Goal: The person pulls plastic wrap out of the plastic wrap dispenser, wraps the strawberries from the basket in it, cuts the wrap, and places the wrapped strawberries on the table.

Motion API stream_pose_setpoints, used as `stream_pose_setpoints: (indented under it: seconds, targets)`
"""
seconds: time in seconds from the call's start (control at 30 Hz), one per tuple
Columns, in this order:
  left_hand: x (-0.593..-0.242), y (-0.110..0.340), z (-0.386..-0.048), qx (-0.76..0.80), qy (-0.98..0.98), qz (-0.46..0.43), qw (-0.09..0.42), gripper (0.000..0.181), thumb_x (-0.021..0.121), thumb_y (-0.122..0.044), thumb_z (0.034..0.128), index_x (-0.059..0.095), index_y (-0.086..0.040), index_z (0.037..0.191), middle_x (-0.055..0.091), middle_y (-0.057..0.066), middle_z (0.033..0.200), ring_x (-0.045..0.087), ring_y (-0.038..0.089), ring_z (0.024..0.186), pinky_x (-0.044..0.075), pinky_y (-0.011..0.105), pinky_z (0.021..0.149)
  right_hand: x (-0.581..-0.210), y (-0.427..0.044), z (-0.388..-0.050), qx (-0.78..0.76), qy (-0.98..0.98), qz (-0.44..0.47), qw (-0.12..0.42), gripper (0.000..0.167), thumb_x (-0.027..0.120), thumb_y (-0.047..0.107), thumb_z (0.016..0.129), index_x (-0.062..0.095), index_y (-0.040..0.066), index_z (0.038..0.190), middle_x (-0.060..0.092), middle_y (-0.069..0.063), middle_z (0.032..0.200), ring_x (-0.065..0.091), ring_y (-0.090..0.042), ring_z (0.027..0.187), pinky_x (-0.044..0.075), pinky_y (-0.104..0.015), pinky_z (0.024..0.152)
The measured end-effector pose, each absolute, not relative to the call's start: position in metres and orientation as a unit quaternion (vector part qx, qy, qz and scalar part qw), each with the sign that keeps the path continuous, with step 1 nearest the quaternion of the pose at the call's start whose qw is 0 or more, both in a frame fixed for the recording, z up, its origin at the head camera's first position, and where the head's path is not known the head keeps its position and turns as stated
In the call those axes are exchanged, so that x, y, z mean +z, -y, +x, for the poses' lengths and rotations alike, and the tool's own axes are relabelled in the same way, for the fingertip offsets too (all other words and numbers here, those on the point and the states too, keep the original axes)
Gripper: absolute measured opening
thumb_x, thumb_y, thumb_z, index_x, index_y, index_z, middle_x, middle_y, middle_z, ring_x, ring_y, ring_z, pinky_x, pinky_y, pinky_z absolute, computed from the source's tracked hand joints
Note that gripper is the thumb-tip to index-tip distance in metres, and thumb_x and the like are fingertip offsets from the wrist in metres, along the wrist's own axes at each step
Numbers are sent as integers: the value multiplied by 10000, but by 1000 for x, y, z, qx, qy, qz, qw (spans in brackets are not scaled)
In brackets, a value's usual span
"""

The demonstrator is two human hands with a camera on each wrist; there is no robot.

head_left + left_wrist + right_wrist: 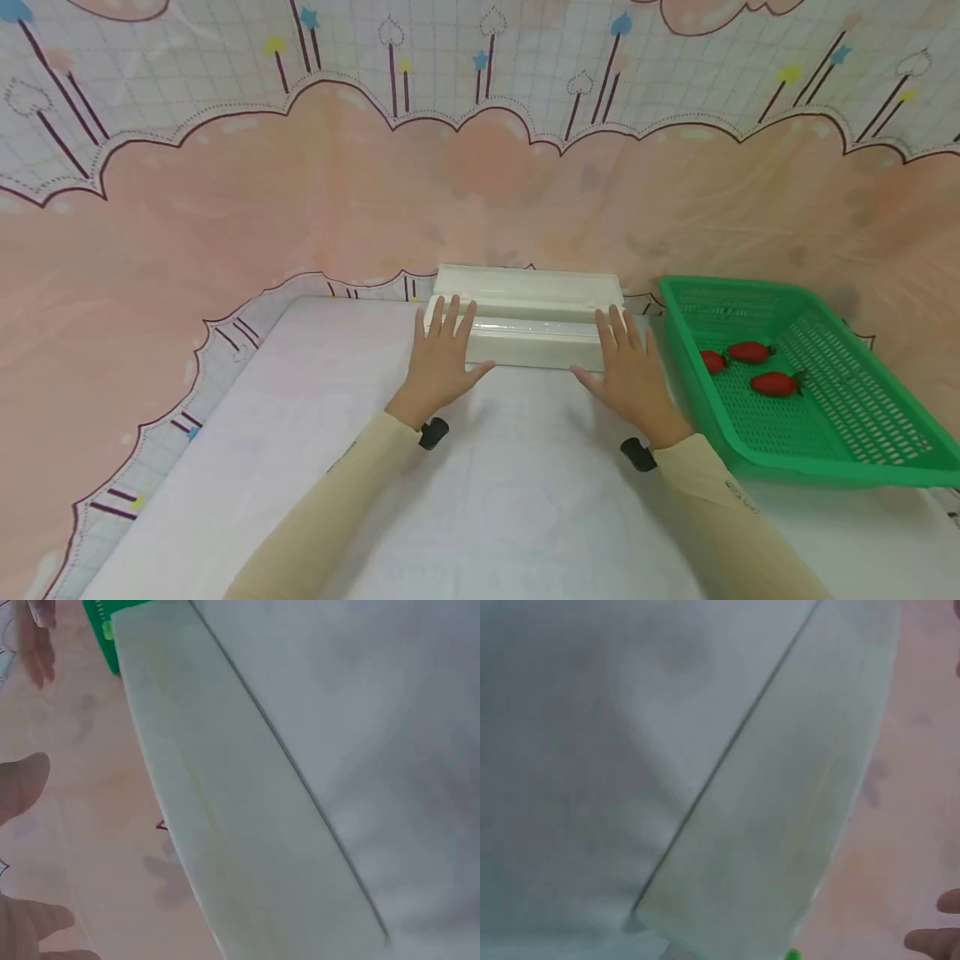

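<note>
Box (532,352), just one, lies at the far middle of one white table (480,500), left of one green basket (840,475) holding three red fruits (774,383). Left hand (441,362) and right hand (633,379), two in all, spread wide at the box's ends, gripping nothing; whether they touch it I cannot tell. It looks long and white, lid (528,283) raised at the far side, shiny strip (525,326) inside

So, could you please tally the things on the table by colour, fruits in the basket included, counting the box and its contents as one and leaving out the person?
Green: 1 basket
Red: 3 fruits, inside the basket
White: 1 box
Total: 5
</note>
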State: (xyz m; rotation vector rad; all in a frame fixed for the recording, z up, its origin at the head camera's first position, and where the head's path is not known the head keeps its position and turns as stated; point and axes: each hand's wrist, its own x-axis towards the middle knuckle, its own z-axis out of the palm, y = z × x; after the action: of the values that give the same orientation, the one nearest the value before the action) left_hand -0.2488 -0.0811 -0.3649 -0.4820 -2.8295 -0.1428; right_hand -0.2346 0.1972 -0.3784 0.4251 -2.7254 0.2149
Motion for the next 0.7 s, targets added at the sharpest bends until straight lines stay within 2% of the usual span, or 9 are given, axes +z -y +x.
stream_pose_setpoints:
  seconds: [0.13, 0.3, 0.5, 0.7]
  targets:
    - [-361, 88, -267, -2, 968, -210, 135, 874, 545, -553, 871, 178, -66, 1498, 198, 184, 1553, 124, 367, 1452, 79, 543, 1171, -378, -201, -250, 42, 962, 176, 204, 846, 594, 471, 846, 245, 2, 1457, 300, -232, 1497, 257, -413, 1389, 224, -640, 1083]
    - [-362, 94, -289, 32, 951, -283, 115, 803, 587, -470, 879, 267, -21, 1462, 315, 194, 1499, 247, 359, 1413, 160, 481, 1177, -380, -203, -270, -3, 953, 215, 215, 758, 616, 434, 838, 365, -10, 1399, 445, -223, 1391, 376, -399, 1314, 293, -611, 1057]
    - [-377, 96, -306, 54, 945, -312, 84, 717, 598, -443, 878, 384, 8, 1393, 464, 173, 1366, 404, 337, 1296, 265, 449, 1135, -388, -207, -284, -24, 957, 227, 176, 657, 619, 416, 841, 468, -15, 1312, 502, -223, 1310, 426, -395, 1232, 310, -615, 1018]
    - [-389, 94, -310, 57, 952, -294, 68, 712, 573, -482, 880, 401, -3, 1378, 466, 168, 1364, 429, 326, 1277, 318, 456, 1096, -398, -209, -291, -39, 969, 206, 130, 635, 568, 455, 857, 488, -6, 1285, 509, -193, 1304, 413, -376, 1226, 301, -629, 995]
